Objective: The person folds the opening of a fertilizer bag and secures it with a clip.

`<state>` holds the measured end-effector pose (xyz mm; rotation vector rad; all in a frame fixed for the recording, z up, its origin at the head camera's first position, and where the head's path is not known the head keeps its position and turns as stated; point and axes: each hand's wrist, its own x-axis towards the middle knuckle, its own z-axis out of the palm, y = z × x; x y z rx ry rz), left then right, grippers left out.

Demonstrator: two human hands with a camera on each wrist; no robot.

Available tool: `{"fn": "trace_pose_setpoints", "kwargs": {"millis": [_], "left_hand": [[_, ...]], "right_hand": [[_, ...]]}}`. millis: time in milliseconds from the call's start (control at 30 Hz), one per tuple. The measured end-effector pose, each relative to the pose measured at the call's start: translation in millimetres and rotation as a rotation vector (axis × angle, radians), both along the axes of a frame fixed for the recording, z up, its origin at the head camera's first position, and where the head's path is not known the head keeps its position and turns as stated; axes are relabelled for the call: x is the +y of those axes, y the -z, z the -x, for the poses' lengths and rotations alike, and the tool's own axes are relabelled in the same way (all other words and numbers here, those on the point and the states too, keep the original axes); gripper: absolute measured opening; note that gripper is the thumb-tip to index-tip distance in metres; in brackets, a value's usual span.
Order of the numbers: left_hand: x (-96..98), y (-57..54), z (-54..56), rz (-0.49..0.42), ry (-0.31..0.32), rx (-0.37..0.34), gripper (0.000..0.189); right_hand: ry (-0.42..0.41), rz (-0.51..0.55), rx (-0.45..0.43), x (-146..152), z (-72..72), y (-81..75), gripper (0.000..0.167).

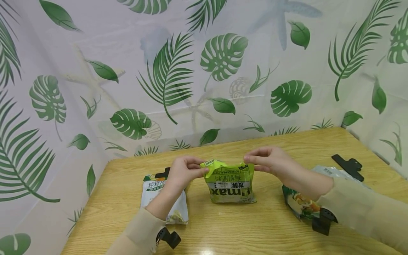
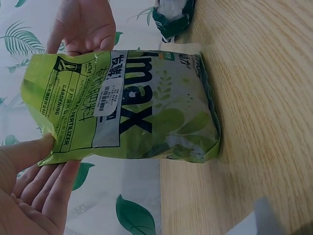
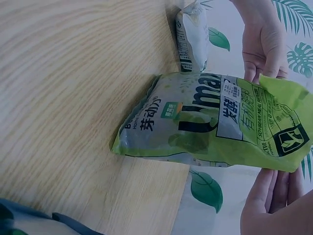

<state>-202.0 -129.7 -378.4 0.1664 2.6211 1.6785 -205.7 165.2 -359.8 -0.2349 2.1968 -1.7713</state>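
Observation:
A lime-green fertilizer bag (image 1: 232, 186) stands upright on the wooden table, its printed front in view. My left hand (image 1: 181, 175) pinches the bag's upper left corner. In the left wrist view, that hand's thumb (image 2: 29, 152) lies on the front and its fingers behind. The right hand (image 1: 275, 164) holds the upper right corner between thumb and fingers. Between the hands the top rim looks loose and slightly folded; whether the mouth is unsealed I cannot tell. Both wrist views show the fertilizer bag (image 2: 171, 105) (image 3: 195, 120) with its base on the table.
A white bag (image 1: 180, 209) lies left, partly behind my left forearm, with a black clip (image 1: 163, 174) by its top. Under my right forearm lies a green and silver bag (image 1: 299, 202); a large black clip (image 1: 347, 166) is at its far end. A leaf-print cloth (image 1: 191, 88) hangs behind the table.

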Motion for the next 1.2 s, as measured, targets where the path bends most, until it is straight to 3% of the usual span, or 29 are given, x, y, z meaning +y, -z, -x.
{"fn": "trace_pose_setpoints", "kwargs": {"millis": [167, 467, 633, 867, 1200], "left_hand": [[2.4, 1.0, -0.3, 0.059, -0.008, 0.064, 0.020], [3.9, 2.6, -2.5, 0.121, 0.020, 0.153, 0.018], [3.3, 2.5, -2.4, 0.119, 0.017, 0.161, 0.017], [0.3, -0.3, -2.5, 0.108, 0.042, 0.102, 0.017], [2.8, -14.8, -0.3, 0.134, 0.158, -0.005, 0.022]], "right_hand": [[0.001, 0.003, -0.002, -2, 1.4, -0.4, 0.030], [-0.007, -0.130, 0.026, -6, -1.4, 0.6, 0.037], [-0.031, -0.142, 0.071, -6, -3.5, 4.0, 0.041], [-0.018, -0.182, 0.094, -8, -5.5, 5.8, 0.036], [-0.028, -0.205, 0.122, -7, -4.4, 5.3, 0.037]]}}
